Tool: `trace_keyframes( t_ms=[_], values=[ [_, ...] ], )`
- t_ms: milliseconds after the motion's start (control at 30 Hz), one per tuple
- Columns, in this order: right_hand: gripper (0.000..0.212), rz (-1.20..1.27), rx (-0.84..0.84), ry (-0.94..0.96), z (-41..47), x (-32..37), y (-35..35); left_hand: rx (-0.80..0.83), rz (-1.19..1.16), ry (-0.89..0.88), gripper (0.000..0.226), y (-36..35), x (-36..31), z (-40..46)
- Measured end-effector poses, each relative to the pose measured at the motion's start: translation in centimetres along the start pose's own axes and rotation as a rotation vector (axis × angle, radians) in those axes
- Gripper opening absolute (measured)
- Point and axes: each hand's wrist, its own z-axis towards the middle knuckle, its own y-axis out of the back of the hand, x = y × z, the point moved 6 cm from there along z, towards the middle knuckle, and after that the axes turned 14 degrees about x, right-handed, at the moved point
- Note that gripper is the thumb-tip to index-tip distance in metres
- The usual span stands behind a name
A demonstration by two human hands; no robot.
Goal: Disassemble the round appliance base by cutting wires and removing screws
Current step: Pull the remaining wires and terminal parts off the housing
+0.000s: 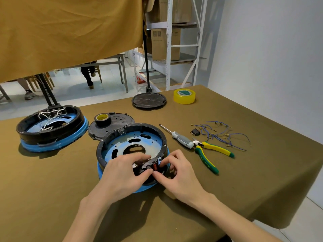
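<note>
- The round base [132, 151], a black ring on a blue bottom, sits open side up in the middle of the olive-covered table [52, 189], right in front of the person.
- Both hands work at its near edge, where a small black part with a red piece [153, 165] sits in the ring wall.
- The left hand [122, 173] reaches in from inside the ring, its fingers curled, thumb and fingertips pinching that black part.
- The right hand [176, 170] comes from outside the ring, its fingers bent and pinching the same part from the other side.
- To the right lie a grey-handled screwdriver [180, 137] and yellow-green pliers [209, 154], their ends touching.
- Beyond them lies a tangle of loose blue wires [222, 135] beside a small black switch [194, 132].
- A second base [50, 128], with white wires inside, stands well apart to the left.
- Behind the middle base a black cover [118, 122] lies flat with a roll of black tape [102, 119] on it.
- A yellow tape roll [184, 96] and a black disc [149, 100] sit at the far edge.
</note>
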Motion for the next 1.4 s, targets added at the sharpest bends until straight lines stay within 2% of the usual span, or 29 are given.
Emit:
trace_keyframes(
  t_ms=[167,333,500,700,800,1100,1200,1400],
  values=[
    [0.019,-0.023,-0.111,-0.045,0.5,-0.6,0.6,-0.012,-0.004,0.035,0.043,-0.3,-0.6,1.7],
    [0.022,-0.164,-0.072,-0.059,1.0,0.0,1.0,0.027,-0.072,0.061,0.04,-0.4,-0.3,2.7],
    [0.013,-0.289,-0.114,-0.035,0.9,1.0,0.8,0.065,-0.162,0.086,0.041,-0.4,0.2,3.5],
    [0.012,-0.315,-0.177,-0.064,0.7,1.1,0.5,-0.036,-0.121,0.089,0.035,-0.7,-0.2,3.1],
    [0.011,-0.286,-0.194,-0.048,0.8,1.1,0.4,-0.021,-0.133,0.087,0.034,-0.8,0.0,3.1],
    [0.014,-0.384,-0.153,0.042,1.3,1.5,0.8,-0.023,-0.093,0.053,0.035,-0.8,-0.1,2.9],
    [0.015,-0.335,-0.092,0.058,1.5,1.2,0.7,-0.005,-0.097,0.047,0.037,-0.8,0.0,2.9],
    [0.012,-0.251,-0.084,0.09,1.7,0.8,0.5,-0.041,-0.045,0.02,0.034,-0.6,-0.5,2.8]
  ],
)
